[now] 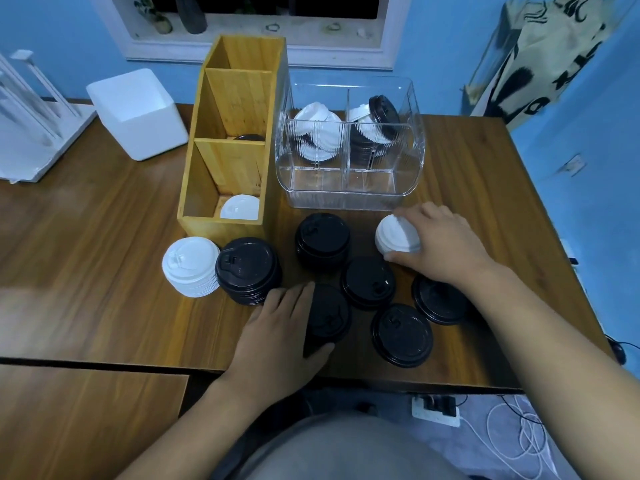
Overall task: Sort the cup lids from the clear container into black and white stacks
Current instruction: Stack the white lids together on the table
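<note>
Blue walls (571, 140) enclose the room, and a white-framed window (256, 36) sits in the far wall, its sill holding a dark bottle and a small plant. A wooden table (86, 237) with a dark brown grain fills most of the view, with a white foam box (138, 112) and a white rack (31, 116) at its far left, and a printed cloth bag (540, 60) hangs on the right wall. Below the table's near edge, a white power strip (436, 408) and white cables (512, 441) lie on the grey floor, and the light is dim and cool.

- My left hand (277, 323) & right hand (443, 247): bare, no rings, no watch.
- Forearms bare, no sleeves showing.
- Grey fabric over my lap, bottom centre.
</note>
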`<control>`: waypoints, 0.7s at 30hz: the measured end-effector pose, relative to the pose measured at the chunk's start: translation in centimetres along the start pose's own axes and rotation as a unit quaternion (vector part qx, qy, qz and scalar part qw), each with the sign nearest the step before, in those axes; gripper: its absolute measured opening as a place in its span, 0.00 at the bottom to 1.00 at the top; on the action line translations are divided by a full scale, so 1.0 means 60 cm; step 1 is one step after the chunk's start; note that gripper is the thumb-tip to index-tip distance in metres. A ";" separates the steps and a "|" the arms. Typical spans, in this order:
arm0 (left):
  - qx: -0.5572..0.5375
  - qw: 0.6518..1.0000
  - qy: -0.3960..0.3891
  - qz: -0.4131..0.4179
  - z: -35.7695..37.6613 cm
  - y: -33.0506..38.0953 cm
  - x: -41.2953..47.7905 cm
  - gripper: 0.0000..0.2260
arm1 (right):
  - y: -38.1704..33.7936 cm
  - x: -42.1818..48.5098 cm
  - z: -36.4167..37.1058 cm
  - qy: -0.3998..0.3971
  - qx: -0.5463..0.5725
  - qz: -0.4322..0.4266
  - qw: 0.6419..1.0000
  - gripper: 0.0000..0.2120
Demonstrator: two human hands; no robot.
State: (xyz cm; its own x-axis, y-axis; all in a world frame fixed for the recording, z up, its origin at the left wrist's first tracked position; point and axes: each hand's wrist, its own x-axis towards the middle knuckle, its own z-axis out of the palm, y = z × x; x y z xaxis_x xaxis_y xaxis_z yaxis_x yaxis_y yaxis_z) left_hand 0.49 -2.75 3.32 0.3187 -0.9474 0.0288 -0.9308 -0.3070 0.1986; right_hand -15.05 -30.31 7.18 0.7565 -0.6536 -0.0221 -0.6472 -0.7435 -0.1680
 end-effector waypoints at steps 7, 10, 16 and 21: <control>-0.020 1.000 0.012 0.007 0.004 0.002 0.009 0.41 | 0.044 -0.008 -0.005 -0.038 0.083 -0.027 0.995 0.41; -0.026 0.999 0.018 0.010 0.006 0.000 0.007 0.41 | 0.027 -0.001 0.001 -0.024 0.102 -0.033 0.994 0.39; -0.054 0.997 0.039 0.035 -0.016 -0.017 -0.015 0.39 | 0.015 -0.014 -0.005 0.027 0.161 -0.011 0.987 0.39; -0.069 0.990 0.110 0.060 -0.050 -0.052 -0.057 0.28 | -0.041 -0.053 -0.042 0.068 0.188 -0.039 0.979 0.38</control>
State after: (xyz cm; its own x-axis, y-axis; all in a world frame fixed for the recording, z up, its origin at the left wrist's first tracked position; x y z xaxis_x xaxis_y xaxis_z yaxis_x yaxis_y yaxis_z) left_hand 2.86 1.72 5.52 0.2528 -0.9289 0.2706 -0.9358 -0.1637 0.3122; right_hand -16.10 -26.78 10.13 0.7667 -0.6280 0.1331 -0.4881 -0.7050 -0.5145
